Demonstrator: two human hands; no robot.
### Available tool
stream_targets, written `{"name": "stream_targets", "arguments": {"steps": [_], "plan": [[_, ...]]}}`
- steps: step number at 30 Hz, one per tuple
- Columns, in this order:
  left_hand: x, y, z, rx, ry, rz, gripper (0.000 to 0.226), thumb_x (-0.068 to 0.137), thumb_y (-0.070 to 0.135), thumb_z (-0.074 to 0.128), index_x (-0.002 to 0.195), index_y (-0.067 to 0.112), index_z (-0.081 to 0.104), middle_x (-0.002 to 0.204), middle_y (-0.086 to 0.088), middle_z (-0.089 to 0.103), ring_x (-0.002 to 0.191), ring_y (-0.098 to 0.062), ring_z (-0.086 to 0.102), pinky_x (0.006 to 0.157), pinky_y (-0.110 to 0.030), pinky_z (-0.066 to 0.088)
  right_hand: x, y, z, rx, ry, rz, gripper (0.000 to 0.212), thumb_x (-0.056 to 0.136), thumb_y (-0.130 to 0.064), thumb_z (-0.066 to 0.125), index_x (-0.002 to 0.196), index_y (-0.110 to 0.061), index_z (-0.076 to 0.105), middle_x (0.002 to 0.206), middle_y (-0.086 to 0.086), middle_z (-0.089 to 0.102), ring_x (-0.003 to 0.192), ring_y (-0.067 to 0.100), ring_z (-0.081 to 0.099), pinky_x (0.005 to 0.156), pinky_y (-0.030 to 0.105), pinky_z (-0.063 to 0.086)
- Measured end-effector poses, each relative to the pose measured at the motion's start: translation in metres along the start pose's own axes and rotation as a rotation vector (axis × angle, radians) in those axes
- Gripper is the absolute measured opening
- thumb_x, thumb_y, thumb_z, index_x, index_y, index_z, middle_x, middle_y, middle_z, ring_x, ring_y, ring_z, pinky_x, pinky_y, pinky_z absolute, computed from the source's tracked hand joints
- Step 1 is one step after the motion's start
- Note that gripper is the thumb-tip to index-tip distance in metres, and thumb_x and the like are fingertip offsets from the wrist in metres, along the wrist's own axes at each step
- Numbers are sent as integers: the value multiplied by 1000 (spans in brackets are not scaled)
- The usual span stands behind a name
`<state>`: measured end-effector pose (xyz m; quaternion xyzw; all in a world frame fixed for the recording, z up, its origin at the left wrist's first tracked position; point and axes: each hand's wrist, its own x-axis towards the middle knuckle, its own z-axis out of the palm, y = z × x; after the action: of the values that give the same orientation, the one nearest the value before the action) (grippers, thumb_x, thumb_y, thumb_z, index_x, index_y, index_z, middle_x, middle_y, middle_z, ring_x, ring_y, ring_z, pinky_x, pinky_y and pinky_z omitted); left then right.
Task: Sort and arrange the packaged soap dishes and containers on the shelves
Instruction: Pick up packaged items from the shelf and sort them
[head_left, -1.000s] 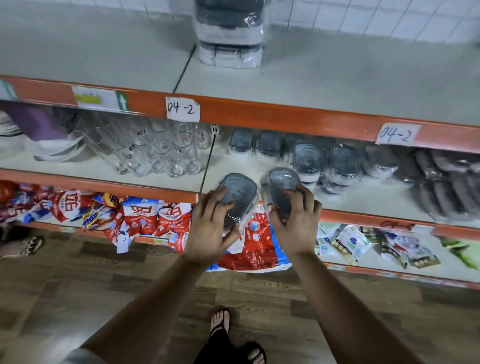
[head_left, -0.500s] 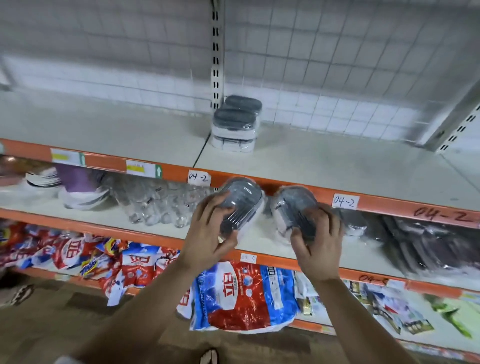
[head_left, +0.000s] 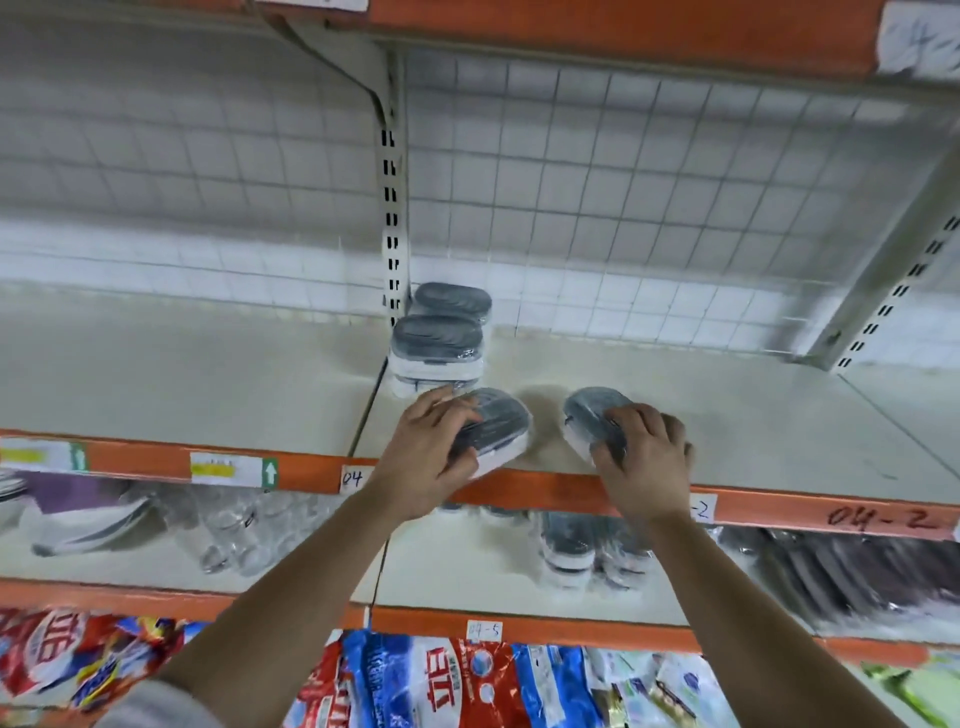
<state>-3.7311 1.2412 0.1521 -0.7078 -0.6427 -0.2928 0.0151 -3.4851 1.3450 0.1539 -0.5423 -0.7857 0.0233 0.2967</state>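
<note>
Head view: person faces a shelf (head_left: 208, 384) across mid-frame, one wrapped dish in each hand.

- Left hand (head_left: 431, 447): fingers curled over the left dish (head_left: 498, 421), thumb at its near edge; firm hold. Dish sits centre frame at the shelf front, just in front of the stack (head_left: 436, 348) by the upright. Touching the stack or not: cannot tell.
- Right hand (head_left: 644, 457): fingers wrapped over the right dish (head_left: 592, 415), right of centre, apart from the left one, tilted.
- Whether either dish bears on the shelf: unclear.
- More dishes (head_left: 571, 551) on the lower shelf, below right of centre.

Step, by judgement: setting two dishes down on this shelf. Next calls for levelling each, sliding them back in line with the stack or onto it, then letting go. The slick wrap may slip.
</note>
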Motion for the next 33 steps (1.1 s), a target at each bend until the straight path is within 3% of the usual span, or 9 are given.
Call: {"name": "stream_targets", "arguments": {"steps": [4, 9, 13, 19, 26, 30, 33], "plan": [[26, 9, 10, 9, -50, 96, 51, 86, 32, 43, 132, 11, 55, 142, -3, 52, 135, -20, 41, 113, -38, 29, 23, 13, 4, 16, -31, 49, 33, 84, -23, 61, 116, -17, 61, 125, 4, 57, 123, 34, 38, 95, 46, 41], [51, 18, 31, -8, -74, 201, 49, 90, 14, 53, 139, 7, 50, 148, -8, 45, 141, -21, 34, 120, -24, 9, 44, 25, 5, 39, 12, 61, 34, 81, -33, 71, 102, -9, 60, 111, 7, 58, 114, 36, 43, 87, 46, 47], [70, 27, 52, 90, -33, 136, 52, 93, 15, 48, 144, 12, 42, 152, -5, 38, 144, -20, 26, 118, -22, 0, 57, 39, 10, 45, 12, 86, 37, 79, -36, 74, 100, -10, 58, 108, 8, 57, 113, 36, 42, 84, 43, 46], [114, 32, 75, 177, -27, 33, 51, 90, 6, 47, 140, 13, 45, 144, -6, 46, 136, -23, 35, 115, -30, 22, 79, 63, 16, 73, 13, 59, 38, 77, -30, 77, 98, -6, 58, 107, 13, 57, 110, 40, 44, 85, 43, 43], [161, 20, 87, 237, -10, -120, 31, 94, 30, 49, 118, 11, 53, 122, -7, 55, 119, -26, 46, 92, -33, 38, 92, 69, 22, 92, 17, 17, 41, 73, -32, 78, 98, -7, 58, 107, 9, 57, 106, 36, 45, 76, 45, 47], [180, 17, 97, 273, -7, -175, 28, 98, 28, 46, 119, 8, 51, 124, -10, 53, 117, -29, 46, 97, -36, 36, 90, 74, 27, 92, 65, -19, 41, 72, -34, 78, 97, -8, 59, 105, 11, 59, 102, 39, 49, 75, 45, 47], [191, 13, 103, 260, -5, -190, 27, 98, 22, 45, 120, 7, 50, 128, -12, 52, 120, -30, 43, 106, -33, 27, 92, 75, 30, 158, 109, -47, 46, 73, -45, 62, 96, -5, 62, 106, 15, 61, 102, 41, 52, 83, 48, 49]]}}
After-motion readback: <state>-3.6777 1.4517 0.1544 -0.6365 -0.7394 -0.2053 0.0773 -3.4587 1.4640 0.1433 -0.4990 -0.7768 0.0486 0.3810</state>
